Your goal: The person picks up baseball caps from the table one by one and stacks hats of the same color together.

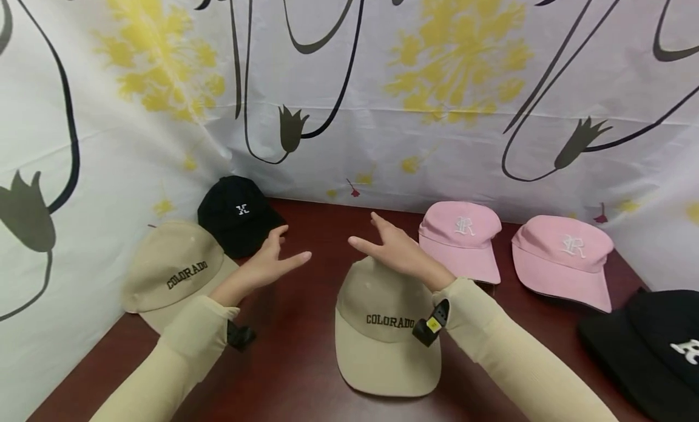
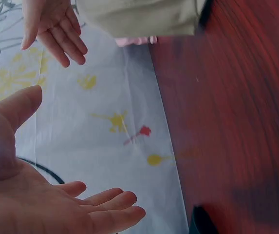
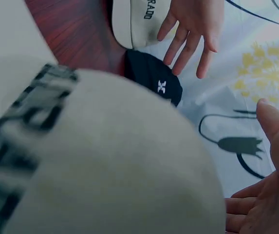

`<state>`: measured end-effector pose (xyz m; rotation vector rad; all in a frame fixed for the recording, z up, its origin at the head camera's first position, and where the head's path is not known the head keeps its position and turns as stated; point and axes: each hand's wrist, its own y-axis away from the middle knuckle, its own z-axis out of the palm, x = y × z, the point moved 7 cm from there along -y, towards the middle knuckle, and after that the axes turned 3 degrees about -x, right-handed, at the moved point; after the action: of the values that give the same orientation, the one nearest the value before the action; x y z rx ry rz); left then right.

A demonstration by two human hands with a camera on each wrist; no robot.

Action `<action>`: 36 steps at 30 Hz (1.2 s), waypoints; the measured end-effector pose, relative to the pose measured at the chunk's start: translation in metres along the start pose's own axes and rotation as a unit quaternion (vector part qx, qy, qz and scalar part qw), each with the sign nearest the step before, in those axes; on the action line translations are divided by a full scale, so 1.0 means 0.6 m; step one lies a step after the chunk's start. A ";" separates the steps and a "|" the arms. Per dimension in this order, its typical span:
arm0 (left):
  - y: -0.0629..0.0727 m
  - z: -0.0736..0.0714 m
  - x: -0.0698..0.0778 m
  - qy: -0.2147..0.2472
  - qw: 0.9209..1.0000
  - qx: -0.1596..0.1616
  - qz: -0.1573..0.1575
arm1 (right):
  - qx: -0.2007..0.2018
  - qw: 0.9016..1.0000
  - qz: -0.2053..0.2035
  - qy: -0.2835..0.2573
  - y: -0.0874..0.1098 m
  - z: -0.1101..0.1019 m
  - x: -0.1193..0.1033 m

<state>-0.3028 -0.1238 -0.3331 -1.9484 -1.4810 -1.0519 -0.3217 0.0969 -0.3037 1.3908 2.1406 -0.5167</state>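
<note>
My left hand [image 1: 264, 265] is raised above the table, fingers extended and thumb apart, holding nothing. To its left lies a beige COLORADO cap [image 1: 180, 267], with a black cap [image 1: 243, 212] just behind. Over the crown of a second beige COLORADO cap [image 1: 384, 331], at the middle of the table, my right hand [image 1: 397, 247] hovers with its thumb spread and palm empty. The right wrist view has that cap's crown [image 3: 129, 146] filling the foreground, beside the right hand [image 3: 270, 195]. Both palms face each other in the left wrist view, the left hand's fingers [image 2: 110, 209] straight.
Two pink caps, one [image 1: 461, 234] nearer the middle and another [image 1: 568, 252] farther right, sit along the back. A second black cap [image 1: 650, 349] is cut off at the right edge. A patterned white cloth [image 1: 338, 94] hangs behind the dark red table [image 1: 289, 355].
</note>
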 end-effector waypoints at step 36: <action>0.138 -0.194 -0.163 -0.012 0.982 0.142 -0.127 | -0.186 0.981 -0.043 -0.043 -0.166 0.226 -0.225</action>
<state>-0.2698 -0.2936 -0.3359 -1.6108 -1.8195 -0.8610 -0.3381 -0.1175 -0.3239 1.0532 2.1010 -0.1882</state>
